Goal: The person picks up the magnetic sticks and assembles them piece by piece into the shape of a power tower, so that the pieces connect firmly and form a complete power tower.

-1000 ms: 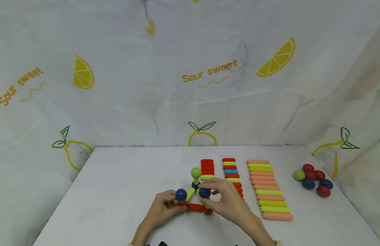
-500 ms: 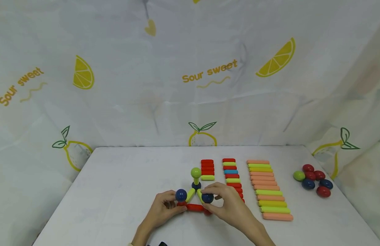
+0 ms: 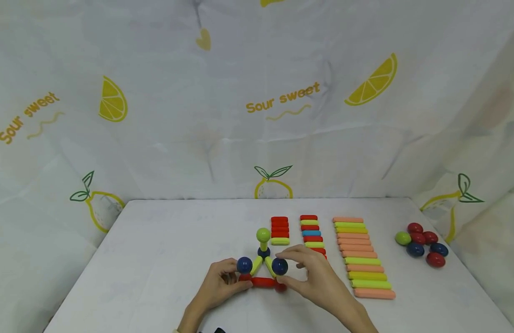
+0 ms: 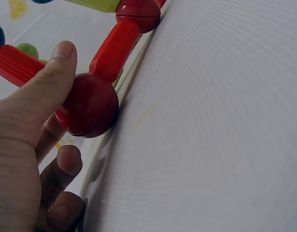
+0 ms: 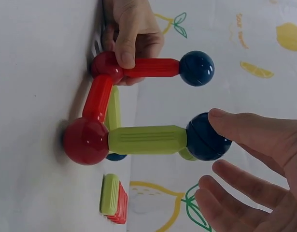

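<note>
A frame of magnetic rods and balls stands on the table, with a red rod (image 3: 263, 282) along its near side. My left hand (image 3: 223, 280) grips its near-left red ball (image 4: 92, 105), thumb in front and fingers behind. Above that ball a red rod (image 5: 153, 67) carries a blue ball (image 3: 244, 265). On the near-right red ball (image 5: 86, 141) stands a green rod (image 5: 147, 139) topped by another blue ball (image 5: 206, 137). My right hand (image 3: 317, 277) has its thumb at this ball, with the fingertips slightly apart from it. A green ball (image 3: 263, 234) tops the far corner.
Short red and green rods (image 3: 280, 229) lie behind the frame, beside a second column of short rods (image 3: 311, 233). Long orange, green and yellow rods (image 3: 361, 254) form a column on the right. Loose balls (image 3: 417, 238) cluster farther right. A printed cloth (image 3: 223, 152) hangs behind the table.
The right-hand blue ball has shifted right and nearer, upright over its corner. My right fingers have spread slightly around it. My left hand keeps its grip in place.
</note>
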Available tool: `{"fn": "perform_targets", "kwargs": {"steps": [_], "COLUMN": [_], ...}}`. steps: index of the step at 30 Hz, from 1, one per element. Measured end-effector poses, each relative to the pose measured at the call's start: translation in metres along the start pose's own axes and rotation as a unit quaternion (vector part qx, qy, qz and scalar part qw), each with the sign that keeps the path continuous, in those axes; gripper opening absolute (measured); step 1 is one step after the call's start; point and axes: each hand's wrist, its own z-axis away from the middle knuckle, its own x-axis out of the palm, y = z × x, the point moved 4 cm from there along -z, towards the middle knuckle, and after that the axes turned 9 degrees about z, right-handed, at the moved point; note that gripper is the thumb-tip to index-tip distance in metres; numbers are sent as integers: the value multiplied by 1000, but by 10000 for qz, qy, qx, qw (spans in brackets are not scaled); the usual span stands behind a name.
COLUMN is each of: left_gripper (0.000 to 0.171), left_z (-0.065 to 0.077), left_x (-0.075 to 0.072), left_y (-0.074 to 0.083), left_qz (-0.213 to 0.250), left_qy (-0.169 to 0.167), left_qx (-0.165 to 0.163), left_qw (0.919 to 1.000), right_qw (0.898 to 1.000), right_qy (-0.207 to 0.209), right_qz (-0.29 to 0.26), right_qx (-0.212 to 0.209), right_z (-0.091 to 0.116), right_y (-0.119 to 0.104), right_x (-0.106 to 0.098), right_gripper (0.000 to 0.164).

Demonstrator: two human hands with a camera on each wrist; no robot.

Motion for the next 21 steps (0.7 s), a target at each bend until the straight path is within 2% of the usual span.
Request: {"fn": "perform_targets", "kwargs": {"steps": [3, 6, 9, 13, 17, 21], "left_gripper": [17, 17, 19, 23, 19, 14], "left_z": [0, 1, 1, 1, 2, 1], "left_x": [0, 0, 0, 0, 0, 0], "left_y": [-1, 0, 1, 4, 7, 8], "left_qz": [27, 50, 72, 234, 455, 589], "left_qy": [-16, -24, 21, 102, 88, 34], "left_qx": [66, 65, 52, 123, 254, 312], "left_qw": [10000, 10000, 10000, 9996, 9986, 9978], "right_qw": [9997, 9979, 9949, 9894, 9768, 9590], "right_qy": [117, 155, 171, 106, -435, -1098], "right_qz": [132, 256, 470, 976, 1276, 1370], "right_qx": [173, 572, 877, 1071, 1661, 2226], "right_z": [4, 11, 20, 35, 49, 60], "right_y": [6, 19, 40, 73, 108, 135], "right_x": [-8, -17, -28, -39, -40, -30], "right_gripper": [42, 43, 44, 41, 38, 35]}}
